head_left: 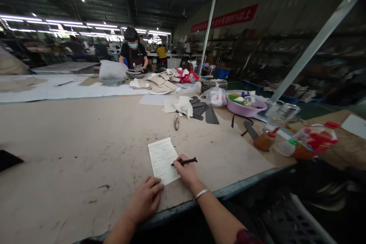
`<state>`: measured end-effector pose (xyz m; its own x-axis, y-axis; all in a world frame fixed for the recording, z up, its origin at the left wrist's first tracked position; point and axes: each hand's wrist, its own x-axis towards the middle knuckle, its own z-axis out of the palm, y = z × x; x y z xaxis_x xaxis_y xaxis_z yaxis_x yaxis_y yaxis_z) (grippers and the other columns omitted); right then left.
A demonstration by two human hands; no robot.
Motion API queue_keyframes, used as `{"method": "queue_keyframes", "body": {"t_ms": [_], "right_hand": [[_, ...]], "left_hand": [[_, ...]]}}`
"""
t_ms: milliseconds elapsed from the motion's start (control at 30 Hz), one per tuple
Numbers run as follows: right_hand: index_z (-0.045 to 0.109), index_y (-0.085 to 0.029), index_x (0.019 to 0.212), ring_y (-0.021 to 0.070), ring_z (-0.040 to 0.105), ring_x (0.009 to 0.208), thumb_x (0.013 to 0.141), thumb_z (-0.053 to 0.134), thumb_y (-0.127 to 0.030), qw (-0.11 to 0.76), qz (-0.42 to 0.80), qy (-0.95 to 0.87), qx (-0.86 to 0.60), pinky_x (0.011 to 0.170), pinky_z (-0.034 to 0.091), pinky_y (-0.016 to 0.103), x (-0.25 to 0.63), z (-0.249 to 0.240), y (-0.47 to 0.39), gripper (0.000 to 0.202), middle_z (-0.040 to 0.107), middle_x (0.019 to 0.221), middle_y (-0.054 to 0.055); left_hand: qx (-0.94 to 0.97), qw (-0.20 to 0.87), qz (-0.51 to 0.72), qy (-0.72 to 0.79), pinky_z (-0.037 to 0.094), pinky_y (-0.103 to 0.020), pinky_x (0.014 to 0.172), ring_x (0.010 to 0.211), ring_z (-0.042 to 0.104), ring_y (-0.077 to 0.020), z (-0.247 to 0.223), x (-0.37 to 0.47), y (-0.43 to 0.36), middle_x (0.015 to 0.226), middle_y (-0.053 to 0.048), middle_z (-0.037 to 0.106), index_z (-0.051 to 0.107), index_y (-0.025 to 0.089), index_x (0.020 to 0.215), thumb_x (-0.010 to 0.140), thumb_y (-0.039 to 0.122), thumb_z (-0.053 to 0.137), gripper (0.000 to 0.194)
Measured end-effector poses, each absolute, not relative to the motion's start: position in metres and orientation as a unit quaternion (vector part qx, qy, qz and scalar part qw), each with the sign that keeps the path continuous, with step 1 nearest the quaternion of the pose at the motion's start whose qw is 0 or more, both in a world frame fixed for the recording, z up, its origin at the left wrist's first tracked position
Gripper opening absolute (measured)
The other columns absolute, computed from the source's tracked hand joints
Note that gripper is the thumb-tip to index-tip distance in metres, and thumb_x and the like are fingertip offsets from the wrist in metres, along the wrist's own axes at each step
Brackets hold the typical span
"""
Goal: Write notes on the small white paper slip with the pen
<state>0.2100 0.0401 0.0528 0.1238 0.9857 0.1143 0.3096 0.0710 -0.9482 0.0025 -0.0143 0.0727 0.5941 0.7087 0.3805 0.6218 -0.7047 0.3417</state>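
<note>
A white slip of paper [161,158] with handwriting lies near the front edge of a long beige worktable [85,145]. My right hand [186,171] grips a black pen [185,161], its tip resting on the slip's right edge. A silver bracelet circles that wrist. My left hand [145,199] lies flat on the table with its fingertips touching the slip's lower corner.
Glasses [176,122] lie beyond the slip. Dark cut pieces [203,111], white cloth [183,105] and a pink basin [246,107] sit at right, with bottles and a snack bag [313,139] near the edge. A person in a dark apron [134,55] works at the far end.
</note>
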Motion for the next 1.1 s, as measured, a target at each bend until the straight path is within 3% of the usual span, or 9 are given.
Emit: {"method": "queue_keyframes", "body": {"t_ms": [1100], "right_hand": [[0.055,-0.021,0.069,0.0156,0.053,0.059,0.079,0.055,-0.033,0.441,0.319,-0.575,-0.611,0.058,0.039,0.026,0.2089,0.057,0.0436,0.016,0.056,0.058,-0.003]], "left_hand": [[0.888,0.07,0.269,0.366,0.055,-0.035,0.075,0.086,0.058,-0.0205,0.0772,0.0048,-0.0128,0.095,-0.008,0.065,0.068,0.02,0.095,0.084,0.012,0.046,0.026]]}}
